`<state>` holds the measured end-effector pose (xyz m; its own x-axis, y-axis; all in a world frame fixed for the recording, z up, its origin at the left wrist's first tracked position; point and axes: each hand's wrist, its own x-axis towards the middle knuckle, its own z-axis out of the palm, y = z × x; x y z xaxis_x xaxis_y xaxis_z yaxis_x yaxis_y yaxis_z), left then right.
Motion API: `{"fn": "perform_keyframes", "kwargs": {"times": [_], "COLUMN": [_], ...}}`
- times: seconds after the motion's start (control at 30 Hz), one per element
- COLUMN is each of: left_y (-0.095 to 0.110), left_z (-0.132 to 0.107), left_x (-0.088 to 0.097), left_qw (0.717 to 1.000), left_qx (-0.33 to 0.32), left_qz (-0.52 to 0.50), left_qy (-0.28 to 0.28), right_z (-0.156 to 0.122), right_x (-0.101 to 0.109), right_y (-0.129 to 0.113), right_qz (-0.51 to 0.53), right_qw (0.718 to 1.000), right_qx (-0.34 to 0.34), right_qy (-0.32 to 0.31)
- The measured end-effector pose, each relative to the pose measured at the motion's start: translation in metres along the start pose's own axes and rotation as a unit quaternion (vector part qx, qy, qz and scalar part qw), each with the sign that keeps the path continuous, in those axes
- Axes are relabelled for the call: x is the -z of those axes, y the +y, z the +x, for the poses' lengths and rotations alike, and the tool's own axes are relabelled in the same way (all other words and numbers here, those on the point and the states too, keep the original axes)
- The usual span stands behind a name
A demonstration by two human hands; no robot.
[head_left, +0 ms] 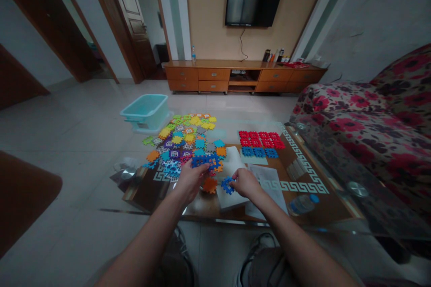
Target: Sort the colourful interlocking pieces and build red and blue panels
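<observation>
Blue interlocking puzzle tiles (209, 160) are gripped in my left hand (191, 179), held over the front of the loose pile. My right hand (245, 183) pinches another blue puzzle tile (228, 185) at its right edge, above a white sheet or box (232, 199). The two hands are apart. Between them, nearer to me, is an orange tile (209, 185). To the left and behind spreads a heap of mixed tiles (188, 136) in yellow, green, purple, grey and blue. On the right, red tiles (261, 139) lie in rows, with a row of blue tiles (259, 152) in front.
Everything rests on a glass-topped table (323, 206). A turquoise bin (146, 114) stands beyond its back left. Near the right front lies a plastic bottle (303, 205), beside a translucent sheet (266, 183). A flowered sofa (367, 112) borders the right side.
</observation>
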<state>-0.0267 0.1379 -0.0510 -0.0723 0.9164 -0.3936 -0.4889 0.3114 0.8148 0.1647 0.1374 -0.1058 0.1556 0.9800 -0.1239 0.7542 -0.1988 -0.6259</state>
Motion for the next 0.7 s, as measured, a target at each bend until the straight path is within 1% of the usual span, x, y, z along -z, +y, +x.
{"fn": "perform_keyframes", "kwargs": {"times": [0.13, 0.23, 0.3, 0.37, 0.43, 0.5, 0.6, 0.7], "left_y": [0.0, 0.001, 0.001, 0.0, -0.002, -0.004, -0.005, -0.002], "left_z": [-0.001, -0.001, -0.002, -0.001, -0.001, -0.001, -0.003, -0.002], "left_x": [0.001, 0.0, 0.0, 0.0, 0.0, 0.0, -0.002, -0.003], "left_qw": [1.0, 1.0, 1.0, 1.0, 0.999, 0.998, 0.997, 0.997], "left_qx": [0.006, 0.009, 0.007, 0.001, -0.003, -0.002, 0.007, 0.032], "left_qz": [0.004, 0.001, 0.004, 0.015, 0.028, 0.039, 0.048, 0.016], "left_qy": [-0.022, -0.029, -0.025, -0.027, -0.038, -0.05, -0.063, -0.073], "right_z": [0.0, -0.002, -0.004, -0.008, -0.014, -0.019, -0.021, -0.019], "right_x": [0.0, 0.005, 0.013, 0.022, 0.029, 0.032, 0.03, 0.029], "right_y": [0.002, -0.005, -0.015, -0.026, -0.035, -0.039, -0.038, -0.036], "right_qz": [-0.067, -0.062, -0.025, 0.024, 0.055, 0.064, 0.065, 0.07], "right_qw": [0.997, 0.997, 0.994, 0.979, 0.956, 0.941, 0.938, 0.942], "right_qx": [0.011, 0.043, 0.106, 0.2, 0.286, 0.332, 0.34, 0.328], "right_qy": [-0.022, -0.007, 0.018, 0.042, 0.035, 0.008, -0.019, -0.006]}}
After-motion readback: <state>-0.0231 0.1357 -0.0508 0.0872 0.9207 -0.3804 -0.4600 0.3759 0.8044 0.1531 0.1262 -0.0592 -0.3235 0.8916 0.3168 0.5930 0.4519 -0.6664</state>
